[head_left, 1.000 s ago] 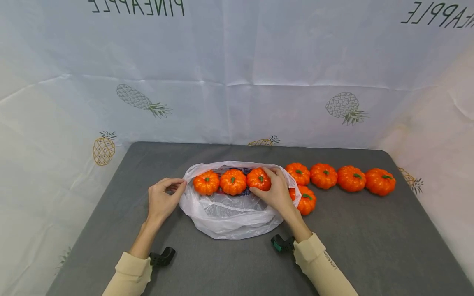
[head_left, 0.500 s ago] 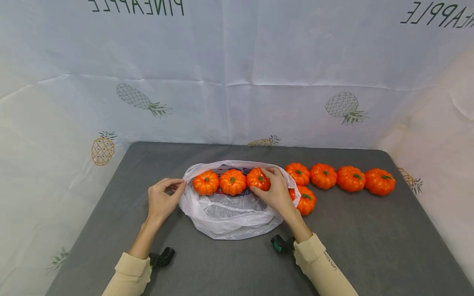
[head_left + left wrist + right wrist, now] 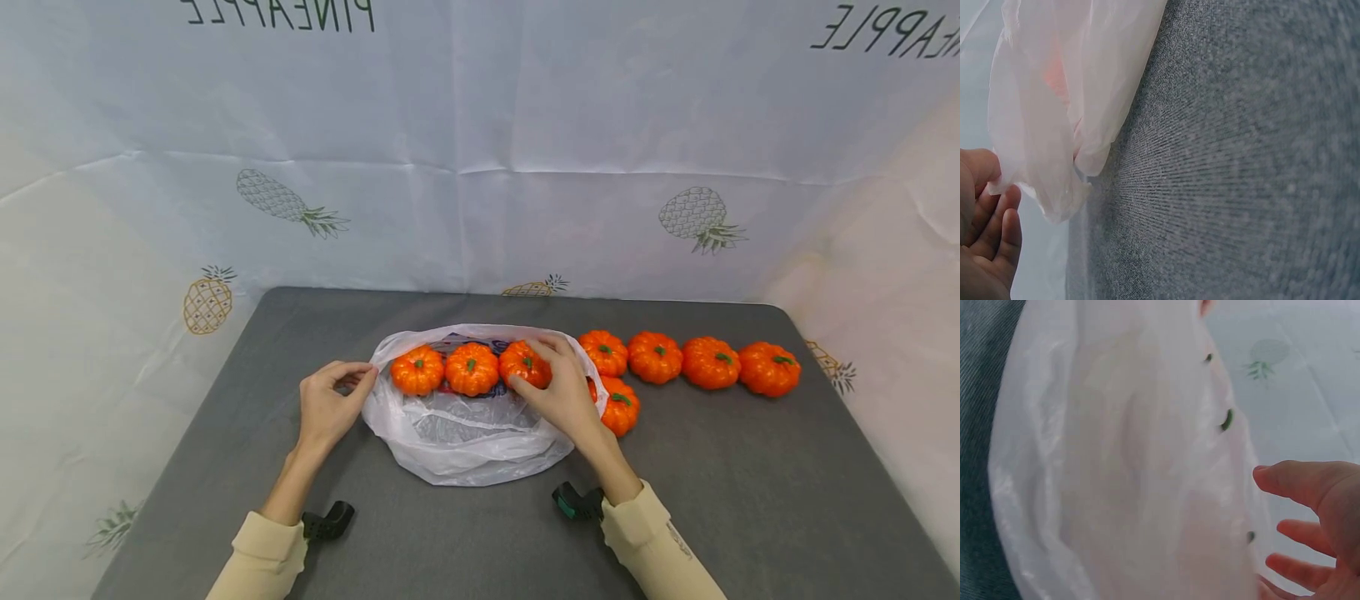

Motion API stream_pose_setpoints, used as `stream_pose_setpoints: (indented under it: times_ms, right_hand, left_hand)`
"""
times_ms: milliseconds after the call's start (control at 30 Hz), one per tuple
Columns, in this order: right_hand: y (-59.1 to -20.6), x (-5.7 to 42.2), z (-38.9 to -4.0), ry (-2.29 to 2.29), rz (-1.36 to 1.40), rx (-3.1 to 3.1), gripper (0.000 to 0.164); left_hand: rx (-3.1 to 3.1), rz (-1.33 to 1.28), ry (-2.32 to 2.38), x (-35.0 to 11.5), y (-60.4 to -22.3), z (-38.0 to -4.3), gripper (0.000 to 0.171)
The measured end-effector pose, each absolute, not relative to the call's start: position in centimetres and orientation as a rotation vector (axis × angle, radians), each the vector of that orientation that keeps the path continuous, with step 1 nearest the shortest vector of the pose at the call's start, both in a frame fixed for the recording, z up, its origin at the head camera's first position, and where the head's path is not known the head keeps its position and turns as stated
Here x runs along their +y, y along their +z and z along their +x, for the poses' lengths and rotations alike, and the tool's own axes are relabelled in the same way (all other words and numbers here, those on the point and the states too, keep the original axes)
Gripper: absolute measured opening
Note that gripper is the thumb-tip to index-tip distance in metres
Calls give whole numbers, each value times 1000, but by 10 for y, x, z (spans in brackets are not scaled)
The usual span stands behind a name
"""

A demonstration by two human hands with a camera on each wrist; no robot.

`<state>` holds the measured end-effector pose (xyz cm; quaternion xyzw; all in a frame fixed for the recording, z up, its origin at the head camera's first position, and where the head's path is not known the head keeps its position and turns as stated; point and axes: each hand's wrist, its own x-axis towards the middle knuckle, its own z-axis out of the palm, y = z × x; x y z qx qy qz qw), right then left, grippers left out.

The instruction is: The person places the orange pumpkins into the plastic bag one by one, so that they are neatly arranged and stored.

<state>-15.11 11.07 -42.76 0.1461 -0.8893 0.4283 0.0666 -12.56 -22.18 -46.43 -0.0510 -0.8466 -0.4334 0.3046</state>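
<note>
A white plastic bag point(image 3: 480, 460) lies with its mouth spread, and three small orange pumpkins sit in a row inside: a left pumpkin point(image 3: 417, 370), a middle pumpkin point(image 3: 472, 369) and a right pumpkin point(image 3: 520, 362). My left hand point(image 3: 327, 406) pinches the bag's left rim between thumb and fingertips; the left wrist view shows the pinched plastic point(image 3: 1041, 131) too. Over the bag's right side, my right hand point(image 3: 566, 396) is at the right pumpkin with thumb and fingers apart. Its spread fingers point(image 3: 1300, 532) hold nothing in the right wrist view, where plastic veils the pumpkins.
Several more pumpkins line up right of the bag, from a near one point(image 3: 603, 352) to a far-right one point(image 3: 770, 369). Another pumpkin point(image 3: 622, 408) is partly hidden by the bag's right rim. The grey table point(image 3: 750, 500) meets a pineapple-print curtain point(image 3: 480, 225) behind.
My right hand has loosened from the right pumpkin and shifted slightly to the right. The left hand, the bag and the pumpkins have hardly moved.
</note>
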Motion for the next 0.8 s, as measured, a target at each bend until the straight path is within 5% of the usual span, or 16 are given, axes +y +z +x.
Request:
stream_pose_setpoints:
  times_ms: [800]
  right_hand:
    - [-410,150,-118,1216,443,-2518,50]
  left_hand:
    - [-2239,-133,-1153,-223,-464,-125,4]
